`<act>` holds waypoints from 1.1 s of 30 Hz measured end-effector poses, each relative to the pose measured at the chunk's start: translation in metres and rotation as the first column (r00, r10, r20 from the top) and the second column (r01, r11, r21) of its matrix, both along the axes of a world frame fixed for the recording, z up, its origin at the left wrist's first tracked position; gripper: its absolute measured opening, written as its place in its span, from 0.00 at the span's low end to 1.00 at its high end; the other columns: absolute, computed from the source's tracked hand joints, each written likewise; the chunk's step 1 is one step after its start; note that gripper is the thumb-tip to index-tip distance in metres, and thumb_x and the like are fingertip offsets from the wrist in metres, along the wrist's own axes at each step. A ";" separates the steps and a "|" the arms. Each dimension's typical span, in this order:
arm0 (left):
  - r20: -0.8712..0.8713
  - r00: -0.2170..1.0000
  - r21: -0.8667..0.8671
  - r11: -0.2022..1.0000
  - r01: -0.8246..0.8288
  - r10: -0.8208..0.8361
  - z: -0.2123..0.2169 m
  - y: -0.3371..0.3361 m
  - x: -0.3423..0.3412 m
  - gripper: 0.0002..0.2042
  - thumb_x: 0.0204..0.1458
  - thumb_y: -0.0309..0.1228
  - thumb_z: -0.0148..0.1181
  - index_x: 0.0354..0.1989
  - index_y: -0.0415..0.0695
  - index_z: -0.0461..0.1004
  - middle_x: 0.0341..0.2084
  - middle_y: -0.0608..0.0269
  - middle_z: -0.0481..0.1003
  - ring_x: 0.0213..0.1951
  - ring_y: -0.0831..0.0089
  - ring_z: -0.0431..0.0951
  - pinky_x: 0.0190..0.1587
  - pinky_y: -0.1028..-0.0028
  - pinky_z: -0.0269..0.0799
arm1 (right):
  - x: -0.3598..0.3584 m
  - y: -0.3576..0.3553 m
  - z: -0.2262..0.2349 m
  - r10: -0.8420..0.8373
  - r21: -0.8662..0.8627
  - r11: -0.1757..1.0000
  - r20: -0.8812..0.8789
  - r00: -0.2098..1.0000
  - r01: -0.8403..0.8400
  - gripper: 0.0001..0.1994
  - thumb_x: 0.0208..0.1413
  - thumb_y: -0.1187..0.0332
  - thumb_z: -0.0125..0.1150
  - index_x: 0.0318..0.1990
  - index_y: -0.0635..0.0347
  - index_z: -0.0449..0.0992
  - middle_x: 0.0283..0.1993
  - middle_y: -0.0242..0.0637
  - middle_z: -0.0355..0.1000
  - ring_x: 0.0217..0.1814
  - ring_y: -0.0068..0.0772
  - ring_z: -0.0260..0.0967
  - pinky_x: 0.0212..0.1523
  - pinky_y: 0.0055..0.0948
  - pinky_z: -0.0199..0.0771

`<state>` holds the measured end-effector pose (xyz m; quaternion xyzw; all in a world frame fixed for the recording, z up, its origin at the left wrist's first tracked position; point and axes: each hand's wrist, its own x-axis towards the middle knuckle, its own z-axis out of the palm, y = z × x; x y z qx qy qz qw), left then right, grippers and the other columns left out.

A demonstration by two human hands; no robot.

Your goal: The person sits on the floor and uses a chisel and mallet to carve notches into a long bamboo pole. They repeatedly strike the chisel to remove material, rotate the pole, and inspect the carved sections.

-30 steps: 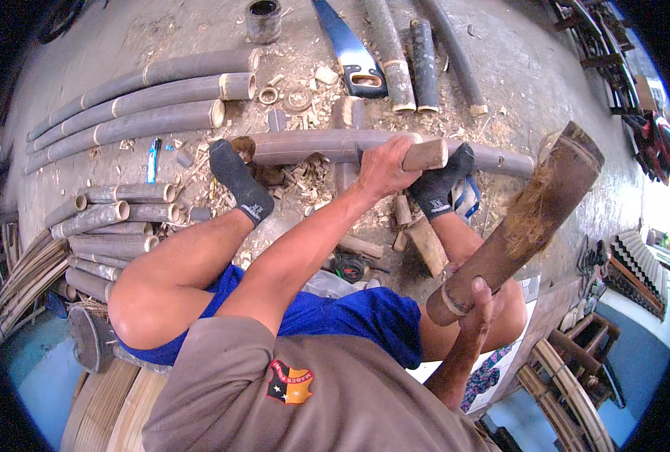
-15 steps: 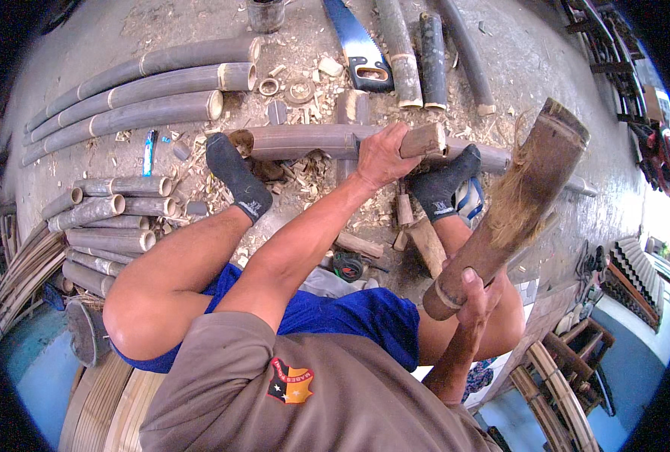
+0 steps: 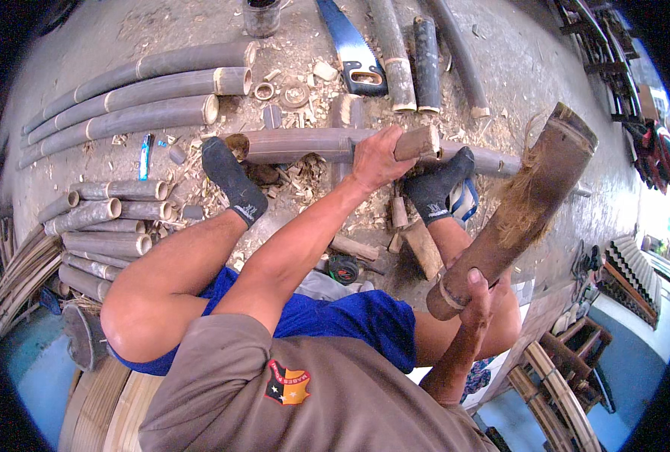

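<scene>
My left hand [image 3: 378, 160] is wrapped round a short, thick wooden handle [image 3: 418, 142] with a pale, worn end. It lies over a brown bamboo pole [image 3: 290, 145]; the handle's other end is hidden by the hand, so I cannot tell what it belongs to. My right hand [image 3: 480, 300] grips the near end of a thick bamboo section [image 3: 512, 218], raised at a slant above my right leg. Frayed tan fibres hang from its worn side. My socked feet [image 3: 229, 177] are on either side of my left hand, close against the pole, which crosses a wooden piece [image 3: 346, 111].
Long bamboo poles [image 3: 154, 96] lie at the far left, above a stack of short bamboo pieces [image 3: 109, 242]. A handsaw [image 3: 356, 64] and more poles [image 3: 395, 75] lie ahead. Wood chips [image 3: 305, 177] litter the floor. A tape measure [image 3: 343, 268] sits between my legs.
The view has shifted slightly. Both hands keep their holds, and the raised bamboo section stays at nearly the same slant.
</scene>
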<state>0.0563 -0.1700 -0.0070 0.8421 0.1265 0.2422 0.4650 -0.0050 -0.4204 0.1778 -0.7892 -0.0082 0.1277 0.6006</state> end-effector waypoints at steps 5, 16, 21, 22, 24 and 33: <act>0.002 1.000 0.007 1.000 -0.004 0.004 -0.002 0.001 -0.002 0.25 0.40 0.39 0.75 0.44 0.40 0.72 0.39 0.49 0.77 0.42 0.48 0.80 0.43 0.56 0.77 | -0.001 0.011 0.012 0.014 -0.017 1.000 -0.026 1.000 -0.015 0.35 0.45 0.50 0.71 0.51 0.72 0.68 0.36 0.49 0.76 0.33 0.41 0.77 0.35 0.37 0.79; -0.026 0.998 -0.163 0.985 -0.061 0.057 -0.003 -0.001 0.011 0.23 0.41 0.42 0.74 0.42 0.45 0.73 0.34 0.49 0.78 0.38 0.47 0.81 0.39 0.54 0.76 | 0.043 0.025 0.005 -0.189 0.056 0.982 0.230 0.955 0.181 0.28 0.51 0.54 0.67 0.50 0.73 0.73 0.43 0.47 0.78 0.44 0.42 0.76 0.46 0.35 0.76; -0.041 0.992 -0.138 0.983 -0.121 0.116 -0.008 0.002 0.001 0.23 0.42 0.43 0.74 0.42 0.45 0.73 0.30 0.48 0.79 0.36 0.46 0.81 0.38 0.53 0.76 | 0.036 0.077 -0.033 0.242 -0.510 0.839 0.036 0.970 -0.190 0.34 0.52 0.58 0.70 0.65 0.63 0.66 0.54 0.49 0.76 0.58 0.46 0.72 0.60 0.41 0.70; -0.054 0.990 -0.121 0.983 -0.135 0.130 -0.010 0.003 -0.001 0.23 0.42 0.44 0.74 0.42 0.45 0.73 0.29 0.48 0.80 0.36 0.46 0.81 0.38 0.53 0.76 | 0.048 0.070 -0.023 0.239 -0.511 0.844 0.089 0.967 -0.162 0.34 0.52 0.59 0.70 0.66 0.63 0.66 0.56 0.50 0.75 0.61 0.44 0.71 0.62 0.41 0.69; -0.088 0.990 -0.131 0.983 -0.126 0.115 -0.008 0.009 0.007 0.24 0.41 0.45 0.74 0.43 0.46 0.74 0.31 0.48 0.80 0.37 0.46 0.81 0.39 0.53 0.76 | 0.080 0.033 0.001 0.224 -0.215 0.960 0.201 0.954 -0.180 0.31 0.54 0.61 0.67 0.64 0.64 0.68 0.55 0.48 0.75 0.58 0.40 0.72 0.58 0.41 0.72; -0.143 0.985 -0.204 0.971 -0.129 0.101 -0.015 0.006 0.005 0.24 0.42 0.44 0.72 0.45 0.46 0.75 0.34 0.46 0.81 0.38 0.45 0.81 0.41 0.53 0.77 | 0.058 0.069 -0.028 0.264 -0.499 0.842 0.055 0.963 -0.203 0.28 0.60 0.52 0.53 0.58 0.67 0.71 0.47 0.47 0.76 0.49 0.41 0.76 0.50 0.45 0.79</act>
